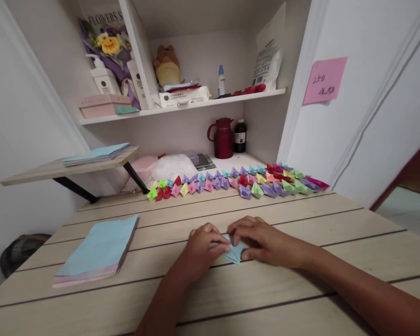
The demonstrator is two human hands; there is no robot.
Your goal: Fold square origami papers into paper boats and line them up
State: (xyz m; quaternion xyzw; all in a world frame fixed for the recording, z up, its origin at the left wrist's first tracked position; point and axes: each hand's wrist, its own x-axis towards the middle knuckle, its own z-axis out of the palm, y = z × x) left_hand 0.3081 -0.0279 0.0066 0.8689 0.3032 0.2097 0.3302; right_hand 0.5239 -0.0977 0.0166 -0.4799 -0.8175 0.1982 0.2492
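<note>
left hand: (205, 245) middle of the frame, fingers bent and held close together, tips on the left part of the paper; cannot tell whether it pinches or only presses.
right hand: (261, 240) just right of centre, fingers curled, thumb and forefinger a little apart about the paper's right part; cannot tell how firmly it holds.
light blue folded paper: (234, 255) slightly below and right of the frame's centre, lying on the tabletop between the hands, its pointed end towards the bottom.
plank-patterned tabletop: (287, 303) pale wood look with dark lines, across the lower half.
paper boats: (245, 192) in rows from the centre to the right, along the table's far edge, in purple, pink, red, green, yellow and blue.
paper stack: (100, 247) lower left, light blue sheet on top, pinkish ones beneath.
small raised shelf: (38, 173) left, bearing another pile of sheets (100, 153), blue uppermost.
red jug: (224, 140) above centre, just beside a dark bottle (240, 136).
pink note: (325, 80) upper right, handwritten, "250" on it.
plush toy: (167, 65) upper middle, in the cabinet.
</note>
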